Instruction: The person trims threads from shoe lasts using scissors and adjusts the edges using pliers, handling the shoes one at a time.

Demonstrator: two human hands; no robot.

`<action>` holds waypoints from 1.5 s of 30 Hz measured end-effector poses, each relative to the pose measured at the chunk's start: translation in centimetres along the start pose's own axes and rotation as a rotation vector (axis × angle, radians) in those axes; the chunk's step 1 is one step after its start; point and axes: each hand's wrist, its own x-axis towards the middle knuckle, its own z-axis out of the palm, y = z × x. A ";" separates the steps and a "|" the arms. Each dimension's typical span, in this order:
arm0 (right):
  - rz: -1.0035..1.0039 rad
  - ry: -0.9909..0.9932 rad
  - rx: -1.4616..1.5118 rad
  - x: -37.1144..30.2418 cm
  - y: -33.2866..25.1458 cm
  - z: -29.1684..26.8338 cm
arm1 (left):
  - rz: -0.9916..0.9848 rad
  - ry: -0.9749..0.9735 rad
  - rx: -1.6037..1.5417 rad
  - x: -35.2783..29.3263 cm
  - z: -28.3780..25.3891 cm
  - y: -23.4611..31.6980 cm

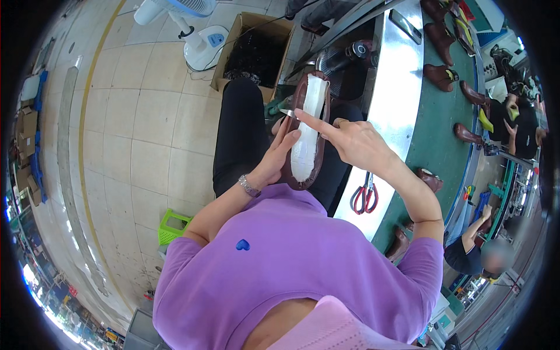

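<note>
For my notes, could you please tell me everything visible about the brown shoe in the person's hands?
The shoe is held bottom up above the thighs, its length running up the picture. A white strip fills its underside, framed by brown, leather-like material. The left hand grips its left side; the right hand extends its index finger across the strip.

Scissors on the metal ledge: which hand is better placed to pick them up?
Probably the right hand: it's nearer the scissors, mostly on their side of the brown shoe. The left hand holds the shoe's left side, farther off.
</note>
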 end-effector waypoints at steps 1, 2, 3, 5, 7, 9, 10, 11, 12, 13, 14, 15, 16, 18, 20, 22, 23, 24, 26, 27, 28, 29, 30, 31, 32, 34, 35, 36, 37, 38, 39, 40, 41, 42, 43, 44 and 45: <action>-0.043 0.114 0.143 -0.6 -0.4 0.1 | 0.034 0.041 0.053 -0.5 0.3 -0.4; -0.084 0.227 0.287 -1.1 -0.8 0.0 | 0.067 0.081 0.107 -1.1 0.6 -0.6; -0.081 0.239 0.281 -0.5 -0.7 0.2 | 0.072 0.073 0.117 -0.4 0.3 0.0; 0.007 0.037 0.183 0.7 -0.5 0.4 | 0.038 -0.074 0.249 0.7 -0.2 2.0; -0.012 0.015 0.171 0.4 -0.9 0.0 | 0.005 -0.080 0.220 0.2 -0.5 1.9; -0.041 -0.014 0.142 -0.2 -1.3 -0.2 | 0.036 -0.086 0.343 -0.4 -1.4 0.9; -0.039 -0.018 0.147 -0.6 -1.6 0.1 | 0.029 -0.085 0.341 -0.7 -1.6 0.9; -0.046 0.062 0.262 -1.1 -2.1 0.8 | -0.088 -0.138 0.446 -1.1 -1.8 1.0; -0.049 0.148 0.379 -1.4 -2.3 1.4 | -0.210 -0.195 0.553 -1.3 -1.9 1.1; -0.044 0.149 0.387 -1.4 -2.4 1.8 | -0.219 -0.196 0.556 -1.7 -1.8 0.9; 0.012 0.096 0.304 -1.3 -2.6 2.2 | -0.270 -0.177 0.484 -2.1 -1.7 0.6; 0.066 0.043 0.220 -1.2 -2.7 2.5 | -0.319 -0.157 0.412 -2.3 -1.7 0.5; 0.070 0.046 0.227 -1.4 -2.9 2.6 | -0.325 -0.156 0.417 -2.3 -1.8 0.7; -0.177 0.157 0.200 -2.5 -3.9 2.6 | -0.336 -0.207 0.505 -2.5 -2.1 1.6; -0.204 0.230 0.226 -2.5 -4.9 3.6 | -0.245 -0.127 0.482 -3.0 -4.6 -0.3; -0.073 0.225 0.156 -2.2 -4.5 5.0 | -0.204 -0.199 0.659 -2.9 -1.1 1.8; 0.029 0.181 0.141 -1.9 -4.0 5.4 | -0.216 -0.206 0.666 -2.9 -0.9 1.8; 0.039 0.090 0.136 -2.3 -4.5 4.1 | -0.226 -0.171 0.613 -3.0 -0.7 1.9; -0.036 0.135 0.176 -2.8 -5.8 3.7 | -0.259 -0.224 0.806 -2.5 -3.1 1.7; -0.114 0.175 0.206 -2.8 -5.9 3.7 | -0.262 -0.226 0.815 -2.2 -4.0 1.1; -0.140 0.237 0.283 -2.7 -6.0 4.3 | -0.266 -0.190 0.666 -2.2 -4.4 0.6; -0.138 0.245 0.288 -2.3 -5.7 4.3 | -0.268 -0.152 0.517 -2.4 -4.7 0.2; -0.007 0.195 0.271 -1.7 -4.9 4.4 | -0.270 -0.146 0.496 -2.7 -1.3 1.8; 0.112 0.147 0.255 -1.2 -4.5 4.3 | -0.274 -0.144 0.506 -3.0 -1.1 1.9; 0.099 0.164 0.254 -1.2 -4.3 3.9 | -0.291 -0.108 0.508 -3.3 -1.0 2.0; 0.021 0.188 0.264 -2.2 -5.3 3.7 | -0.337 -0.068 0.668 -2.9 -0.7 2.7; -0.061 0.207 0.269 -2.6 -5.6 3.7 | -0.342 -0.071 0.676 -2.9 -1.0 2.6; -0.055 0.213 0.273 -2.6 -5.5 3.8 | -0.231 -0.106 0.502 -3.2 -0.7 2.6; 0.002 0.174 0.274 -2.7 -5.4 4.0 | -0.122 -0.141 0.328 -3.3 -0.4 2.8; 0.060 0.135 0.274 -2.8 -5.1 4.2 | -0.367 -0.119 0.745 -2.7 -0.3 3.9; 0.112 0.098 0.276 -2.8 -5.1 4.4 | -0.397 -0.174 0.680 -2.5 -1.1 3.0; 0.102 0.115 0.292 -3.0 -4.0 4.7 | -0.305 -0.201 0.672 -2.4 -0.7 2.5; 0.120 0.125 0.292 -3.5 -3.3 5.4 | -0.214 -0.231 0.663 -2.2 -0.1 1.9; 0.166 0.253 0.411 -4.1 -2.7 6.2 | -0.219 -0.195 0.667 -1.7 0.9 1.0; 0.204 0.381 0.531 -4.5 -2.3 6.6 | -0.221 -0.153 0.669 -1.3 2.0 0.2; 0.325 0.480 0.697 -4.8 -2.2 6.4 | -0.361 -0.174 0.661 -0.2 1.9 -1.1; 0.457 0.582 0.854 -5.5 -1.8 6.0 | -0.440 -0.222 0.678 1.3 3.2 -1.9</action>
